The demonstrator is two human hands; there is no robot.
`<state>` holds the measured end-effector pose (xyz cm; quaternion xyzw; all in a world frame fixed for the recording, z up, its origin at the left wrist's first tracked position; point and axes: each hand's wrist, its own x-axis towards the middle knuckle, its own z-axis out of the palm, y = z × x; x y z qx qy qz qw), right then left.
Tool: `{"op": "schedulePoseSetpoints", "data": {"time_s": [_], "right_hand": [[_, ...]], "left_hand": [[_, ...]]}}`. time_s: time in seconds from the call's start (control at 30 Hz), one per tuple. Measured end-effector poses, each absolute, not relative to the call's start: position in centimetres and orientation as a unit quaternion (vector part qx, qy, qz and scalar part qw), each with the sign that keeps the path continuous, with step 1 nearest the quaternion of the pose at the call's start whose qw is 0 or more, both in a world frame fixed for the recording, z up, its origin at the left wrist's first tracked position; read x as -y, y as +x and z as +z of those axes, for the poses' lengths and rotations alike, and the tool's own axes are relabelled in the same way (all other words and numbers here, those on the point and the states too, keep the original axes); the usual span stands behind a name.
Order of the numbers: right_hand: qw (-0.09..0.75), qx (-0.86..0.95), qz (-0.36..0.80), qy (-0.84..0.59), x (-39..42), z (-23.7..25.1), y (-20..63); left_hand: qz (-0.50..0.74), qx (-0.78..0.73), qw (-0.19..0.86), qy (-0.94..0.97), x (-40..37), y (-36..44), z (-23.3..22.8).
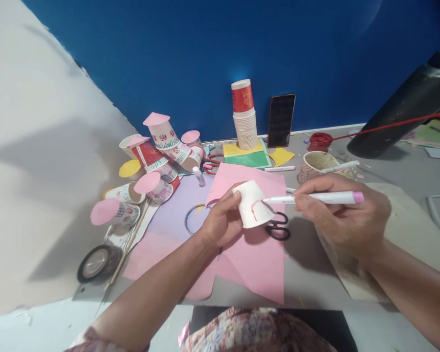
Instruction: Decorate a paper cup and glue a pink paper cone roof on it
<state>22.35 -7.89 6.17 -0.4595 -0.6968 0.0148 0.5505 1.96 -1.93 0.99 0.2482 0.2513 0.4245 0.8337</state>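
Observation:
A white paper cup is gripped in my left hand, tilted with its wide rim toward the lower right. On its side runs a curved reddish-pink line. Between the fingers and thumb of my right hand is a white marker with a pink end; its tip meets the cup at or very near the line. Pink paper lies under my left hand and the cup. Just behind the cup's rim, the black handles of a pair of scissors show; the blades are hidden.
Decorated paper cups with pink cone tops crowd the left. A stack of cups and a phone stand at the blue wall. A tape roll, glue stick, patterned cup and dark bottle surround the work.

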Motion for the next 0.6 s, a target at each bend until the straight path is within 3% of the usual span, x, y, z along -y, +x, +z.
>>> {"op": "schedulePoseSetpoints", "data": {"time_s": [0.6], "right_hand": [[0.552, 0.696, 0.012, -0.459, 8.01, 6.5, 22.37]], "left_hand": [[0.411, -0.262, 0.832, 0.264, 2.06, 2.09, 1.18]]}}
